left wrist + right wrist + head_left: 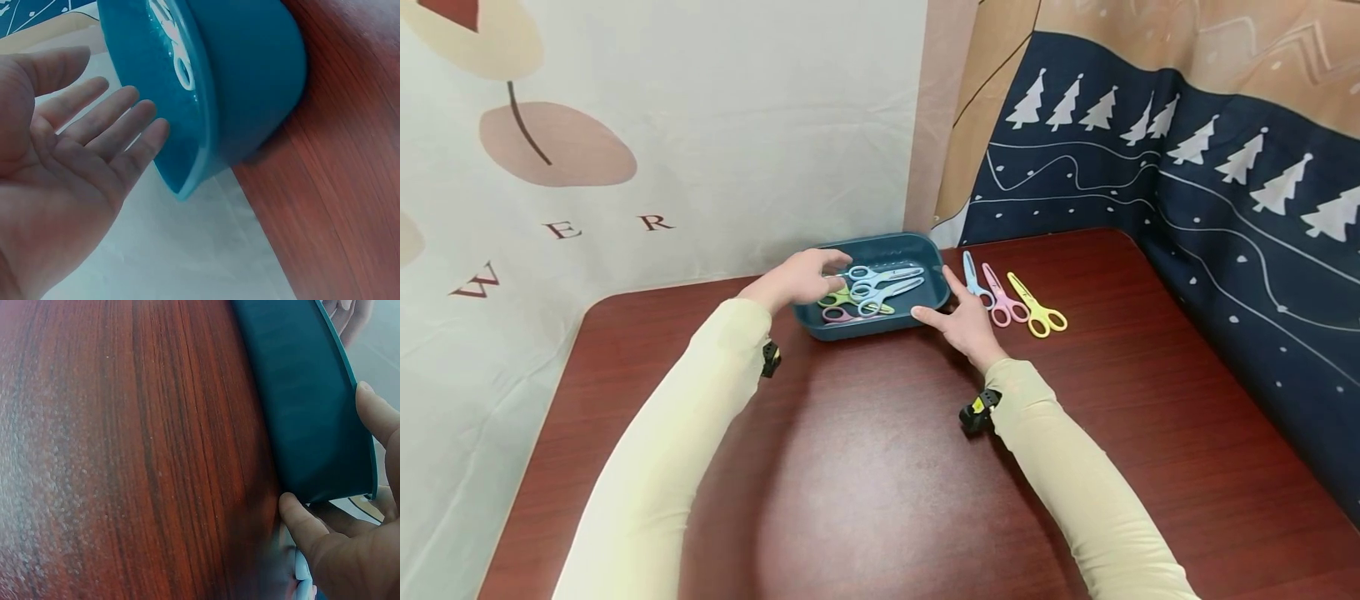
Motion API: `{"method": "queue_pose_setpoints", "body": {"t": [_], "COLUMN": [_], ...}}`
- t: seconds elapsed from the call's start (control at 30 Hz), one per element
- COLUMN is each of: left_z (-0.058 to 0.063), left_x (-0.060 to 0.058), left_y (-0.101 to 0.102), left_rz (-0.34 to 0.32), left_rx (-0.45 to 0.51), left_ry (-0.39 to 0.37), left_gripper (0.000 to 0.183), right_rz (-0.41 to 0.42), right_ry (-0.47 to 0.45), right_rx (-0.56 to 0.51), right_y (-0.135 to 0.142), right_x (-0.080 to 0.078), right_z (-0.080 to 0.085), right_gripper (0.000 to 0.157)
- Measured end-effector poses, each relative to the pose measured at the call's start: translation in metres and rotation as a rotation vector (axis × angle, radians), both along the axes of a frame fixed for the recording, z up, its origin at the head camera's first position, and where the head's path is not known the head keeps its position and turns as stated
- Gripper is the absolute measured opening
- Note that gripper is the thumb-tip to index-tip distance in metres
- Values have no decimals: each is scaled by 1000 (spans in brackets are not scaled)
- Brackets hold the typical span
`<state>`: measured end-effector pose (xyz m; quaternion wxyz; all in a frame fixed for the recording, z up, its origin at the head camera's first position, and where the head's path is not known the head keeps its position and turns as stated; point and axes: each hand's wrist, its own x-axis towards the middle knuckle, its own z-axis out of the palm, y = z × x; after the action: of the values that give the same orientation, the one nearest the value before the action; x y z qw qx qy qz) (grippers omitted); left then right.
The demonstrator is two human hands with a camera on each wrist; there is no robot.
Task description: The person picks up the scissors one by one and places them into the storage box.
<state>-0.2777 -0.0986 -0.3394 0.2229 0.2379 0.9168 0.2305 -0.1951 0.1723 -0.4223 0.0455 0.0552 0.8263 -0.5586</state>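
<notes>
A dark teal plastic tray (pixel 850 332) stands near the back edge of the table. Inside lie two light blue scissors (pixel 891 293), green scissors (pixel 838 297) and pink scissors (pixel 834 315), partly overlapping. My left hand (pixel 801 277) hovers at the tray's left end with loosely bent, spread fingers; its palm (pixel 69 181) holds nothing in the left wrist view. At the right end, my right hand (pixel 967 327) holds the tray's front corner. In the right wrist view its thumb (pixel 374 409) touches the rim while other fingers (pixel 300 515) reach around the end wall.
Right of the tray, blue scissors (pixel 972 275), pink scissors (pixel 1002 296) and yellow scissors (pixel 1036 307) lie side by side on the reddish-brown table (pixel 880 467). A pale cloth (pixel 737 125) and a dark blue tree-patterned cloth (pixel 1075 167) hang behind.
</notes>
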Motion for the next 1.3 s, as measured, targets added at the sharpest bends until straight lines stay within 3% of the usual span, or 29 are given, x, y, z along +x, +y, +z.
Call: {"method": "queue_pose_setpoints", "body": {"t": [0.23, 0.47, 0.83, 1.3], "left_z": [-1, -4, -15, -30], "left_x": [7, 17, 29, 45], "left_y": [-11, -22, -43, -59], "left_rz": [22, 81, 146, 278], "left_rx": [28, 88, 148, 198], "left_ry": [85, 110, 216, 321], "left_gripper": [54, 55, 54, 56], "right_rz": [-6, -5, -5, -8], "right_ry": [-2, -9, -5, -14], "right_rx": [-5, -9, -7, -8], "right_y": [0, 0, -2, -2], "right_x": [0, 0, -1, 0], "right_z": [-2, -2, -1, 0], "right_gripper": [96, 94, 94, 94]}}
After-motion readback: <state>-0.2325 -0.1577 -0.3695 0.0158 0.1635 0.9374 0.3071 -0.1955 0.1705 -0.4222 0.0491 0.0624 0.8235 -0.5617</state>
